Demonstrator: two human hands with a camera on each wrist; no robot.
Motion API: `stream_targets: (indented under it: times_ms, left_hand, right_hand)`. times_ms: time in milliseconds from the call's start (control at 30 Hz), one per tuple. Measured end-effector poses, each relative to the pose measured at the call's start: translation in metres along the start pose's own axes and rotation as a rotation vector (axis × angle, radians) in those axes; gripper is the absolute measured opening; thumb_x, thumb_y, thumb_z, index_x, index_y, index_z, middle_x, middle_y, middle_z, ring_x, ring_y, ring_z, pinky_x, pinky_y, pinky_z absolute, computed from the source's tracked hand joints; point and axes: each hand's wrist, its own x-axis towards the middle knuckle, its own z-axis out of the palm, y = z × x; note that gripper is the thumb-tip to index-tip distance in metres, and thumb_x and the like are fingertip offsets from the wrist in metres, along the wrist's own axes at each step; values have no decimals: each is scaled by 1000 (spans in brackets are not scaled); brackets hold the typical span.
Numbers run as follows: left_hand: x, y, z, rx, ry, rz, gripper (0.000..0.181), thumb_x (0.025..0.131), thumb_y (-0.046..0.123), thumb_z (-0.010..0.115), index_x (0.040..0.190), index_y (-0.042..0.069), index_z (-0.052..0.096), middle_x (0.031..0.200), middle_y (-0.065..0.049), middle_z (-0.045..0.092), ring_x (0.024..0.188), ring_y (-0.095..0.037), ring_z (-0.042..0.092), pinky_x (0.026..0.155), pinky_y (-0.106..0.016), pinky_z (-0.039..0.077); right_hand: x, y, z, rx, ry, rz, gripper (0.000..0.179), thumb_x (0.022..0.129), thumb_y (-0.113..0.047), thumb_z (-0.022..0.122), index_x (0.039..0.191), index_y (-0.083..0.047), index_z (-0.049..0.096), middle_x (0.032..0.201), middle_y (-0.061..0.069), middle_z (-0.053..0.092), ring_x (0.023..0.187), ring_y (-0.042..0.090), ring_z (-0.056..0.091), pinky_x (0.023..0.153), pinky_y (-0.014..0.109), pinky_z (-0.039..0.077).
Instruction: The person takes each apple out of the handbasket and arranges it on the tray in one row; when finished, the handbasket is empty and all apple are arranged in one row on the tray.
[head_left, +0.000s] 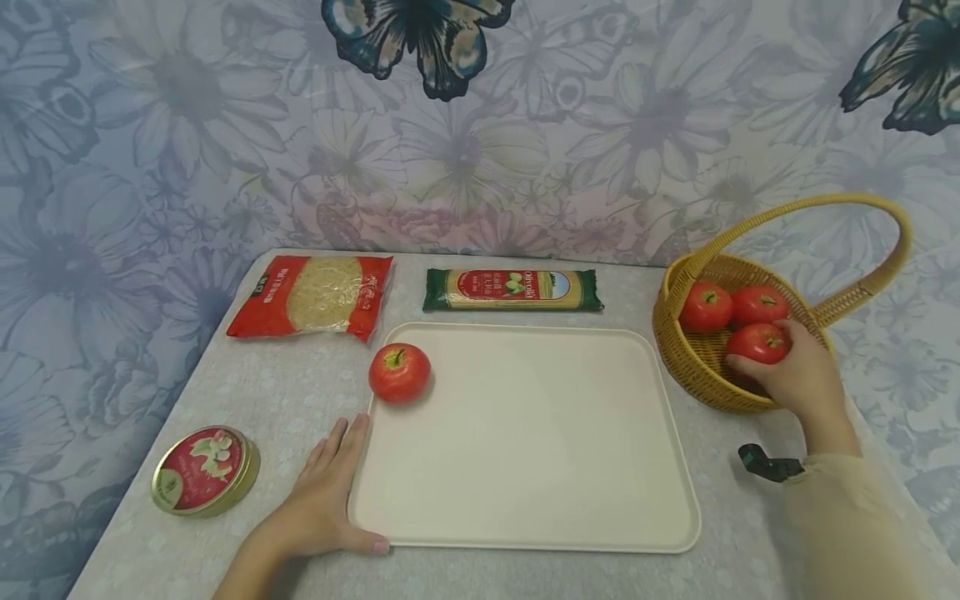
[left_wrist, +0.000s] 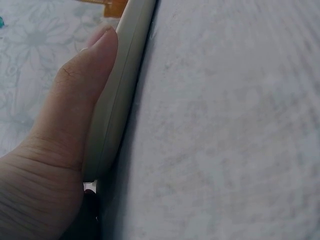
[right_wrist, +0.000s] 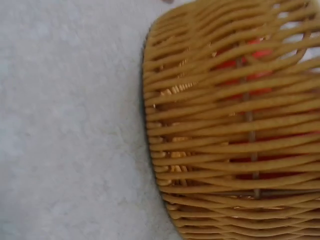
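My right hand (head_left: pixel 812 379) reaches into the yellow wicker basket (head_left: pixel 675 358) and grips a red apple (head_left: pixel 753 343), thumb on its near side. Behind it in the basket lie two more apples, one at the left (head_left: pixel 705 307) and one at the right. The right wrist view is filled by the woven basket wall (right_wrist: pixel 210 125), with red showing through; the hand is hidden there. With fingers straight, my left hand (head_left: pixel 318 504) rests along the left edge of a cream tray (head_left: pixel 532 442). Its thumb (left_wrist: pixel 75 95) touches the tray's rim at the near corner. Another apple (head_left: pixel 399 373) sits at the tray's far left corner.
Behind the tray lies a green-ended Olivoilà packet (head_left: pixel 513 290). A red bag with a clear window (head_left: pixel 322 293) is at the back left. The round red-and-gold tin (head_left: pixel 205 471) stands left of my left hand. A flowered cloth (head_left: pixel 465 167) hangs behind the table.
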Motion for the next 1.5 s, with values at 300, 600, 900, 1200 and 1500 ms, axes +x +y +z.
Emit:
stream_targets:
  times_ms: [300, 600, 900, 1200, 1500]
  left_hand:
    - [1, -1, 1, 15, -8, -13, 156, 45, 79, 82, 161, 17, -2, 168, -16, 6, 154, -41, -2, 121, -29, -16]
    - [0, 0, 1, 11, 0, -10, 157, 45, 78, 83, 161, 16, -2, 167, -17, 6, 154, -41, -2, 123, -34, -14]
    - [0, 1, -1, -3, -10, -20, 157, 44, 77, 84, 161, 16, -1, 167, -16, 8, 153, -42, -2, 124, -53, -4]
    - [0, 1, -1, 17, 2, -8, 157, 44, 79, 83, 161, 14, 0, 167, -16, 9, 154, -41, -1, 123, -54, 0]
    - [0, 0, 0, 22, 7, -4, 156, 44, 78, 83, 161, 13, 2, 167, -15, 10, 154, -41, 0, 124, -53, -1]
  right_hand:
    - [-35, -36, -5, 192, 266, -65, 89, 81, -43, 78, 152, -9, 35, 147, 25, 44, 129, 45, 38, 95, 72, 40]
    - [-69, -106, 10, 250, 330, -313, 85, 68, -27, 91, 140, -12, 50, 135, 17, 54, 118, 34, 39, 86, 56, 38]
    - [-72, -167, 56, 282, 114, -505, 80, 68, -32, 91, 135, -14, 52, 132, 9, 56, 117, 28, 43, 89, 55, 46]
    - [-65, -216, 109, 270, -107, -605, 81, 69, -38, 90, 138, -17, 51, 136, 2, 54, 126, 24, 43, 96, 53, 51]
    - [-64, -249, 147, 180, -242, -609, 81, 70, -43, 87, 140, -23, 51, 139, -1, 53, 124, 23, 45, 91, 47, 55]
